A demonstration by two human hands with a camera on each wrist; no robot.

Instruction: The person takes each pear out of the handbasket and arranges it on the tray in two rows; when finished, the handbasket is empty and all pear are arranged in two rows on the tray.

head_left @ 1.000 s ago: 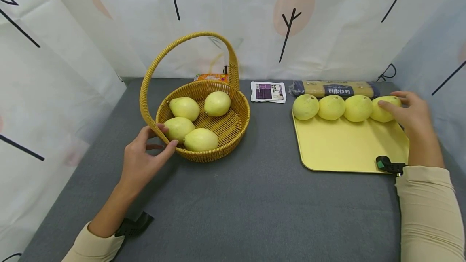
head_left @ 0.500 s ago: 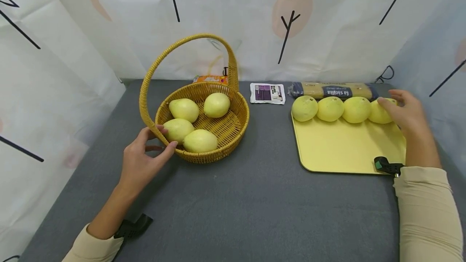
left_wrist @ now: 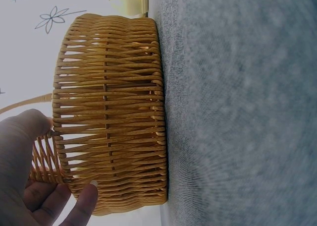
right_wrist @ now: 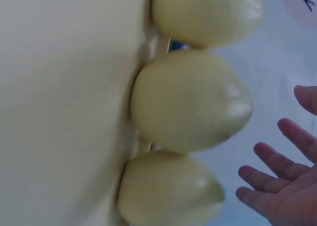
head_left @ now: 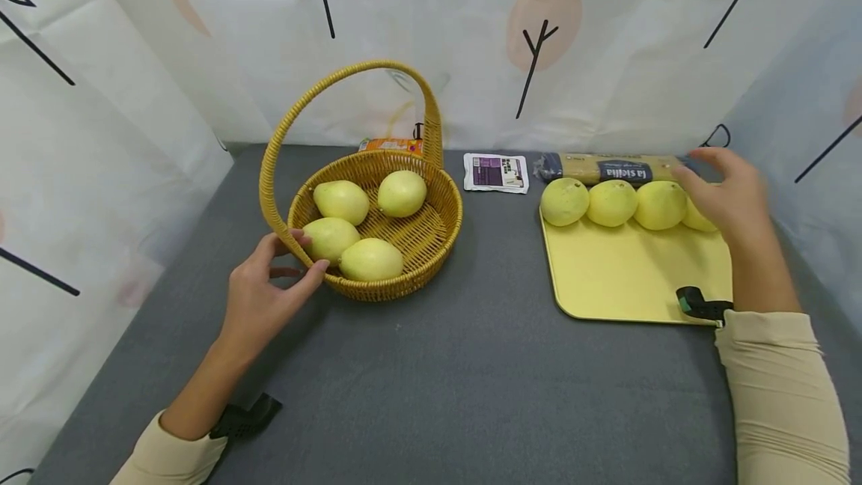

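Observation:
A yellow wicker basket [head_left: 431, 264] with a tall arched handle holds several smooth, pale yellow-green, slightly pear-shaped fruits [head_left: 370, 260]. My left hand [head_left: 266, 298] grips the foot of its handle at the near-left rim; the left wrist view shows thumb and fingers around the woven handle [left_wrist: 44, 159]. At right, a row of similar fruits [head_left: 661, 205] lies along the far edge of a yellow tray [head_left: 626, 283]. Above the row's right end hovers my right hand [head_left: 730, 197], partly covering the last fruit. In the right wrist view its fingers [right_wrist: 270, 179] are spread, apart from the fruits.
Behind the tray lies a long pasta packet [head_left: 606, 167]. A white and purple sachet [head_left: 496, 172] rests between basket and tray, and an orange packet [head_left: 393, 144] shows behind the basket. A patterned cloth backdrop [head_left: 458, 43] borders the grey table [head_left: 485, 380].
My right hand has let go of the rightmost fruit on the tray and moved up and to the left. My left hand and the basket have stayed put.

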